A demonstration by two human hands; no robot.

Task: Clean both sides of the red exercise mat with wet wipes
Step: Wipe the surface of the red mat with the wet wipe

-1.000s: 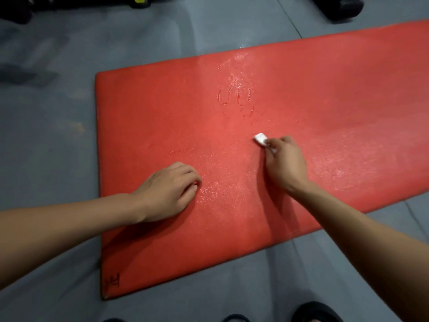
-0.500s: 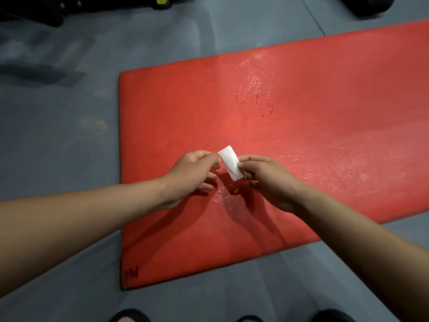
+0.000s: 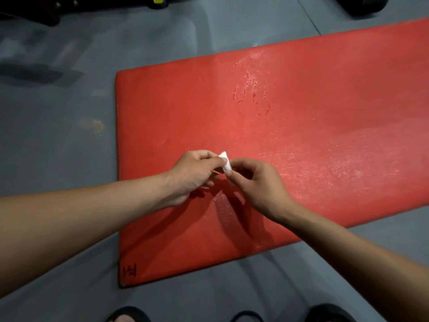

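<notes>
The red exercise mat (image 3: 301, 126) lies flat on the grey floor and runs off the right edge of view. Its surface shines with wet streaks, and a damp handprint marks its far middle. A small folded white wet wipe (image 3: 225, 161) is held above the mat's near-left part. My left hand (image 3: 195, 173) pinches the wipe from the left with thumb and fingers. My right hand (image 3: 257, 184) pinches it from the right with curled fingers. Both hands are raised off the mat.
Grey floor (image 3: 58, 159) surrounds the mat on the left, front and back. Dark equipment (image 3: 69, 5) stands along the far edge, and another dark object (image 3: 364, 3) at the far right. My sandalled feet (image 3: 130, 316) show at the bottom.
My left hand left the mat and my right hand lifted the wipe; both met over the near-left mat. The wipe now looks more folded than half a second ago.
</notes>
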